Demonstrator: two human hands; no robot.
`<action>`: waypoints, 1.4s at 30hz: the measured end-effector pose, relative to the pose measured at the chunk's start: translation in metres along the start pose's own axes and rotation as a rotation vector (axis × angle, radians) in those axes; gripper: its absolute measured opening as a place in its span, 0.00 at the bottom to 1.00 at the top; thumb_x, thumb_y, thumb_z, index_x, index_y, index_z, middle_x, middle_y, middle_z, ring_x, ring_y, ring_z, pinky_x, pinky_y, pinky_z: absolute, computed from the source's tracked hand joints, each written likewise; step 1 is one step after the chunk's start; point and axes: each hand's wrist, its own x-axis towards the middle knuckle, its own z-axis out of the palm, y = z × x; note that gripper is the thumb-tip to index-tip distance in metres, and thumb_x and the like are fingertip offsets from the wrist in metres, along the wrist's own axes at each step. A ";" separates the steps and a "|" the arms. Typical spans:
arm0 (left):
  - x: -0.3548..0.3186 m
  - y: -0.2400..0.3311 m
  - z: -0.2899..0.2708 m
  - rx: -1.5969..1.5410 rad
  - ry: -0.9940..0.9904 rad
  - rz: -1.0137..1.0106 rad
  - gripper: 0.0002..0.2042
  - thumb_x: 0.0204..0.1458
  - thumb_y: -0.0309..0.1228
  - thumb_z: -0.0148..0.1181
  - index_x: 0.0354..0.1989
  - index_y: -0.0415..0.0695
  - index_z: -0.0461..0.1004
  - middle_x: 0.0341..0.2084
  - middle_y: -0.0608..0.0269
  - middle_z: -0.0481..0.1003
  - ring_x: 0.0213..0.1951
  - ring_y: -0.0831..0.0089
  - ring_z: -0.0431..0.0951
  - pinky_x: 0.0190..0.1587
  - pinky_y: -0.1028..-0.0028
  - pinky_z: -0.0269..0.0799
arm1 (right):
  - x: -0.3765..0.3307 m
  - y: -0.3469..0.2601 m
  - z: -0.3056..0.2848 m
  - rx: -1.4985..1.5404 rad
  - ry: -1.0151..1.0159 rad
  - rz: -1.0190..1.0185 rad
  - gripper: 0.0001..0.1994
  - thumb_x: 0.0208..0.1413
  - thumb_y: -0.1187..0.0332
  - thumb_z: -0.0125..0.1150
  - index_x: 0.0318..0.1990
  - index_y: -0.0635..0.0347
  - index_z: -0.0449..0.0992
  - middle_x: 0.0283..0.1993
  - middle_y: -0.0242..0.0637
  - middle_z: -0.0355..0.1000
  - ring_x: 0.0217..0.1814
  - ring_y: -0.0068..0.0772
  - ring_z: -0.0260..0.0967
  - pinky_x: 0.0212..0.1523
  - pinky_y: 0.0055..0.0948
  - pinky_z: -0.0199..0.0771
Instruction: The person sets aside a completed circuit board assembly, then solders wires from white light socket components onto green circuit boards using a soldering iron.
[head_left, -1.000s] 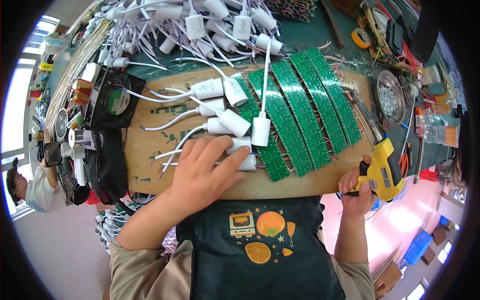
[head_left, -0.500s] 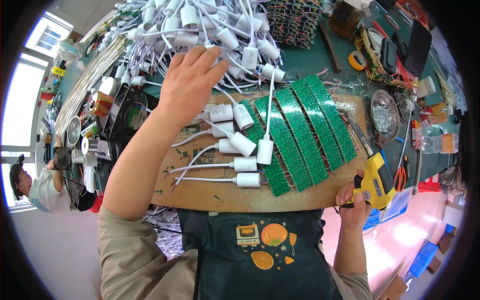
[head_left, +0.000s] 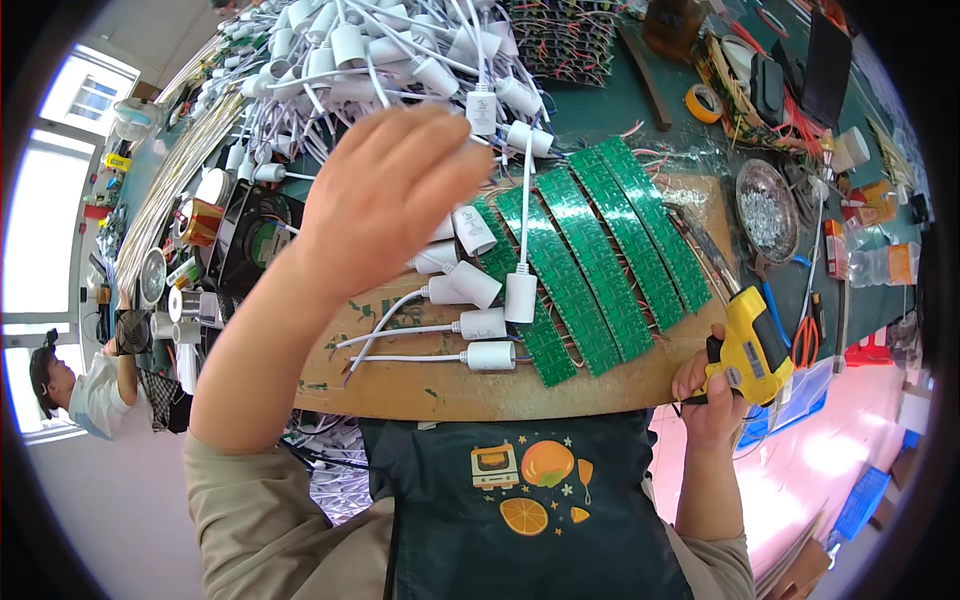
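My left hand (head_left: pixel 385 195), smeared by motion, is raised over the near edge of a heap of white lamp holders with cables (head_left: pixel 345 48). Its fingers bend forward, and I cannot tell whether anything is in them. In my right hand (head_left: pixel 712 395) is a yellow and black soldering gun (head_left: pixel 752 345), its metal tip pointing up and left beside the boards. Green circuit board strips (head_left: pixel 570 255) lie side by side on a brown work board (head_left: pixel 450 392). Several white lamp holders (head_left: pixel 490 355) lie at their left, some overlapping the leftmost strip.
A metal bowl of shiny bits (head_left: pixel 768 212) stands right of the work board, with orange tape (head_left: pixel 704 103) behind it. A black fan (head_left: pixel 258 235) stands at the left. Stacked wired boards (head_left: pixel 562 40) sit at the back. Another person (head_left: pixel 85 385) is at far left.
My left hand has come back from the heap, toward me and slightly right, and blurs. My right hand keeps its hold on the soldering gun. The whole view has shifted slightly.
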 end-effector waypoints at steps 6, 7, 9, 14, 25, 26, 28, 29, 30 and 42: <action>0.010 0.101 -0.073 -0.065 -0.086 0.063 0.16 0.44 0.25 0.66 0.45 0.47 0.79 0.40 0.59 0.74 0.33 0.65 0.77 0.31 0.68 0.70 | 0.004 0.004 0.001 -0.041 -0.025 -0.064 0.36 0.60 0.54 0.64 0.67 0.70 0.59 0.25 0.31 0.63 0.22 0.24 0.61 0.24 0.25 0.62; 0.008 0.111 -0.078 -0.137 -0.112 0.017 0.17 0.43 0.24 0.67 0.44 0.47 0.79 0.40 0.59 0.75 0.33 0.66 0.77 0.30 0.69 0.70 | 0.004 0.004 0.001 -0.045 -0.016 -0.051 0.36 0.60 0.54 0.64 0.67 0.70 0.59 0.25 0.31 0.63 0.22 0.24 0.61 0.24 0.25 0.62; -0.004 0.128 -0.077 -0.263 -0.158 -0.082 0.17 0.42 0.24 0.67 0.44 0.47 0.79 0.40 0.59 0.75 0.32 0.67 0.76 0.29 0.69 0.68 | 0.006 0.004 0.001 -0.033 -0.051 -0.084 0.36 0.60 0.54 0.64 0.67 0.70 0.58 0.25 0.31 0.63 0.22 0.24 0.60 0.24 0.26 0.62; -0.048 0.156 -0.037 -0.520 -0.293 -0.300 0.18 0.39 0.25 0.69 0.43 0.48 0.79 0.39 0.60 0.74 0.29 0.68 0.73 0.27 0.71 0.64 | 0.002 0.002 -0.002 -0.044 -0.070 -0.097 0.36 0.61 0.54 0.64 0.67 0.70 0.59 0.24 0.31 0.63 0.22 0.24 0.60 0.23 0.25 0.62; -0.074 0.176 0.003 -0.287 -0.150 -0.328 0.16 0.37 0.25 0.71 0.39 0.49 0.80 0.37 0.63 0.72 0.31 0.68 0.73 0.32 0.70 0.65 | -0.059 0.001 -0.007 -0.197 -0.311 0.013 0.20 0.57 0.53 0.70 0.38 0.63 0.76 0.26 0.32 0.71 0.25 0.27 0.68 0.26 0.27 0.67; -0.075 0.176 0.005 -0.289 -0.151 -0.329 0.16 0.37 0.25 0.71 0.39 0.49 0.80 0.37 0.63 0.72 0.31 0.68 0.73 0.32 0.70 0.65 | -0.063 -0.001 -0.004 -0.182 -0.310 0.045 0.18 0.56 0.54 0.70 0.35 0.62 0.76 0.26 0.32 0.71 0.25 0.27 0.67 0.26 0.28 0.67; -0.076 0.176 0.007 -0.284 -0.115 -0.334 0.17 0.35 0.24 0.71 0.38 0.48 0.80 0.38 0.62 0.72 0.30 0.67 0.73 0.31 0.70 0.65 | -0.073 -0.001 -0.002 -0.197 -0.301 0.082 0.17 0.55 0.56 0.70 0.31 0.60 0.74 0.25 0.32 0.70 0.24 0.30 0.68 0.26 0.29 0.66; -0.076 0.177 0.007 -0.285 -0.117 -0.335 0.17 0.35 0.24 0.71 0.38 0.48 0.80 0.38 0.62 0.72 0.30 0.67 0.73 0.31 0.70 0.65 | -0.075 -0.002 -0.004 -0.196 -0.301 0.085 0.17 0.55 0.56 0.70 0.31 0.60 0.74 0.25 0.32 0.70 0.24 0.30 0.68 0.26 0.29 0.66; -0.075 0.179 0.007 -0.300 -0.126 -0.360 0.17 0.35 0.23 0.70 0.38 0.48 0.80 0.37 0.62 0.72 0.30 0.67 0.73 0.31 0.69 0.65 | -0.076 -0.003 -0.005 -0.216 -0.361 0.119 0.16 0.56 0.56 0.69 0.30 0.60 0.74 0.25 0.33 0.70 0.24 0.30 0.68 0.26 0.29 0.66; -0.077 0.184 0.013 -0.395 -0.061 -0.435 0.18 0.35 0.19 0.71 0.39 0.46 0.79 0.37 0.61 0.72 0.26 0.67 0.70 0.28 0.69 0.64 | -0.092 -0.004 -0.022 -0.447 -0.497 0.176 0.17 0.54 0.55 0.68 0.36 0.61 0.76 0.25 0.34 0.70 0.23 0.40 0.68 0.25 0.34 0.68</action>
